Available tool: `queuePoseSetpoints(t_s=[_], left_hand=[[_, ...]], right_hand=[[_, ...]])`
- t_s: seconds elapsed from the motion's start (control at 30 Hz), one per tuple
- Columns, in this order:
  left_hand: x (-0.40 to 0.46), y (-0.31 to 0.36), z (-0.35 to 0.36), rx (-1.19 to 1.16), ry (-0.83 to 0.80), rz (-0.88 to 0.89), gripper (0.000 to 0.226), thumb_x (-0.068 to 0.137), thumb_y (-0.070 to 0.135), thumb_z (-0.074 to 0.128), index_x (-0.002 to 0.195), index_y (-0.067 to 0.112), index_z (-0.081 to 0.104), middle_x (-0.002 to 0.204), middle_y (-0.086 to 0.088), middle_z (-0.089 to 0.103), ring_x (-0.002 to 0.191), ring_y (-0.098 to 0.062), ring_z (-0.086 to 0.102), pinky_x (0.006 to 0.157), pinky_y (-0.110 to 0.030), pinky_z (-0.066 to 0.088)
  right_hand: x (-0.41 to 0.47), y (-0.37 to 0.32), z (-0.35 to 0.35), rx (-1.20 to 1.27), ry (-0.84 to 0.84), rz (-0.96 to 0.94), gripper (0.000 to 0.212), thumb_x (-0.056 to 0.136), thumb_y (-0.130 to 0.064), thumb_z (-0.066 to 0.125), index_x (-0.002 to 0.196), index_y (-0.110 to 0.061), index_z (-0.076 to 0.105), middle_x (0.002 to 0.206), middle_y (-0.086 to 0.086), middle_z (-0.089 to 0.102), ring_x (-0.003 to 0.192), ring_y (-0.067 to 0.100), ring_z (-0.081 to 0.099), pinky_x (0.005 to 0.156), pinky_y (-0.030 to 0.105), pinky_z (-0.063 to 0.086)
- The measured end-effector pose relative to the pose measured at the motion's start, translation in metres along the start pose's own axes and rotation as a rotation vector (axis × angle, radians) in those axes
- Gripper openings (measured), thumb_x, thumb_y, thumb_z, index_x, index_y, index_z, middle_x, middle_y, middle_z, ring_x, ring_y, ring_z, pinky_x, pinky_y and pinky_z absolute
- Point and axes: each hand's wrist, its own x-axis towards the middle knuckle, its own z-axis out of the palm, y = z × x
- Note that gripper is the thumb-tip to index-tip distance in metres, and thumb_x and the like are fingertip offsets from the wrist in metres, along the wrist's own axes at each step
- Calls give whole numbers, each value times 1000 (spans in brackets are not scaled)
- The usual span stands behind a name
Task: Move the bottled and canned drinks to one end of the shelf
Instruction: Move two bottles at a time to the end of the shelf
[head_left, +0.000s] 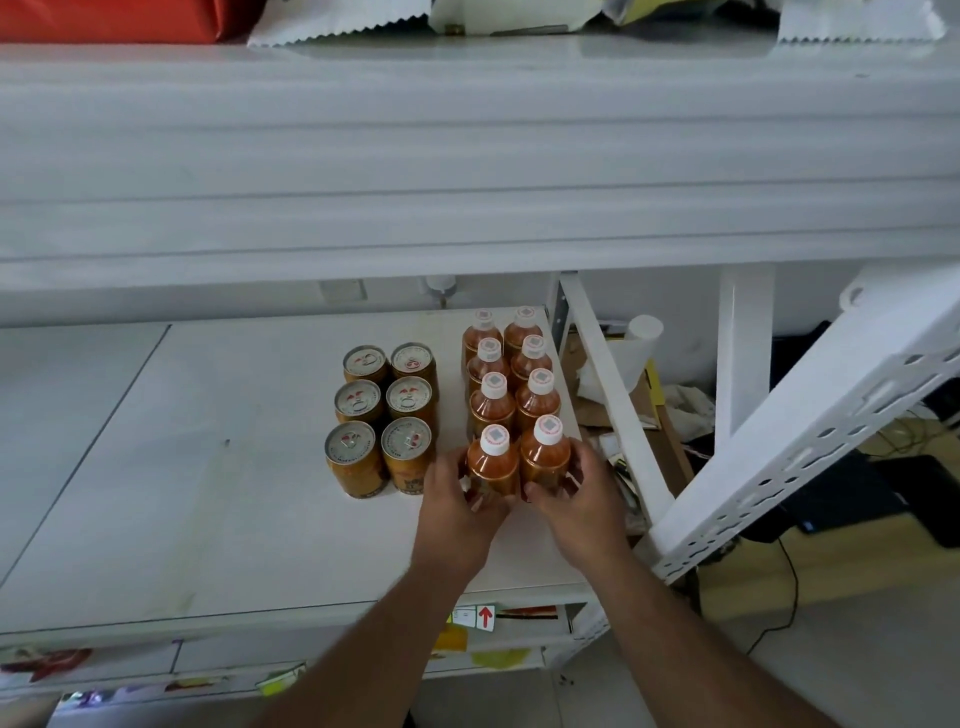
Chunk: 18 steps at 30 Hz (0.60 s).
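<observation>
Several orange bottles with white caps stand in two rows at the right end of the white shelf. My left hand grips the front left bottle. My right hand grips the front right bottle. Both bottles stand upright, side by side, at the front of the rows. To their left, several gold cans with silver tops stand in two rows, a small gap away from the bottles.
An upper shelf overhangs the scene. White perforated shelf posts slant at the right. Beyond the shelf's right edge lie boxes, paper and cables on the floor. Packets sit on a lower shelf.
</observation>
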Motion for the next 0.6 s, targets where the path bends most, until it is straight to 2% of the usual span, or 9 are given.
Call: queuePoseSetpoints(t_s=[0.13,0.23,0.3,0.6], left_hand=[[-4,-2,-2,90,3,3,60,82,20,76,134,26,47,128,4,56,117,-13,54,95,-36,53],[-5,-4,0,106,14,-17,57,85,14,73,135,23,49,128,4,58,117,-12,54,97,-36,52],[-5,-2,1,103,19,-24,55,85,14,72,134,24,50,127,6,60,116,-12,55,98,-38,52],[7,-1,7,73,32,-70,54,84,17,72,132,28,50,127,4,59,113,-12,57,95,-42,54]], right_hand=[[-1,7,1,-2,13,22,60,89,-16,76,142,-24,49,138,-3,58,127,16,54,101,35,46],[-1,9,1,-26,29,27,52,92,-16,73,139,-22,53,136,-1,62,126,18,57,99,34,46],[-1,9,1,-36,23,27,49,93,-17,72,138,-21,54,136,-2,62,126,18,57,97,31,44],[10,5,3,-41,-1,47,47,94,-18,70,137,-22,52,137,-2,61,131,20,55,101,39,47]])
